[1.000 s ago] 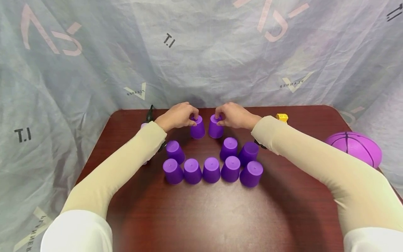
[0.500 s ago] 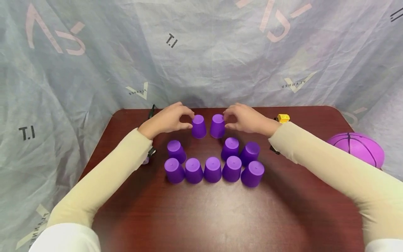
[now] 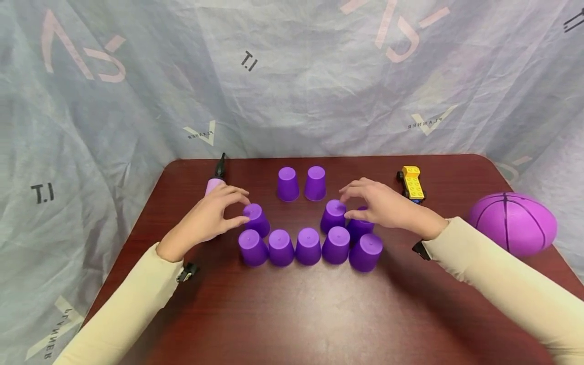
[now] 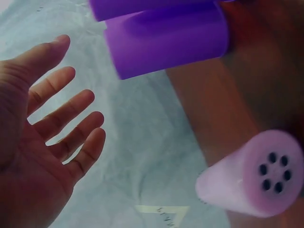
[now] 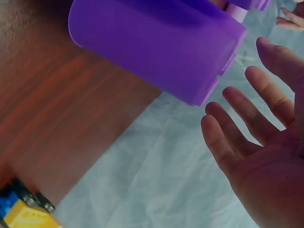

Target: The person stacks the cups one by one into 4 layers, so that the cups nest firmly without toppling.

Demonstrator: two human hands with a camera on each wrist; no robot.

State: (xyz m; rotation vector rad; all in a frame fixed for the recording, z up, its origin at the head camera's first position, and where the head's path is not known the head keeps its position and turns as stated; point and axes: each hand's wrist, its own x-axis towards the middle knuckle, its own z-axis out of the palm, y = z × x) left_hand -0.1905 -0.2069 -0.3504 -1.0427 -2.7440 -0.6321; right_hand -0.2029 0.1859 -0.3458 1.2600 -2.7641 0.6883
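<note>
My left hand (image 3: pixel 211 215) is beside an upside-down purple cup (image 3: pixel 256 221), fingers loosely bent and thumb apart; in the left wrist view the hand (image 4: pixel 52 128) holds nothing. My right hand (image 3: pixel 380 205) hovers by another upside-down purple cup (image 3: pixel 333 217) and partly hides the darker purple cup (image 3: pixel 360 229). Nothing lies between its spread fingers in the right wrist view, where a purple cup (image 5: pixel 156 45) is near the fingertips. Several more upturned cups form a front row, including a middle cup (image 3: pixel 307 247). Two others, a left cup (image 3: pixel 288 185) and a right cup (image 3: pixel 315 184), stand behind.
A purple ball (image 3: pixel 513 223) with black lines lies at the right edge of the brown table (image 3: pixel 292 314). A yellow brick toy car (image 3: pixel 412 183) stands at the back right. Behind the left hand is a pink object with a black tip (image 3: pixel 221 167). A grey curtain (image 3: pixel 292 91) hangs behind.
Both hands have let go of the two back cups, which stay upright in place. They have drawn apart and come nearer, to the cups of the middle row.
</note>
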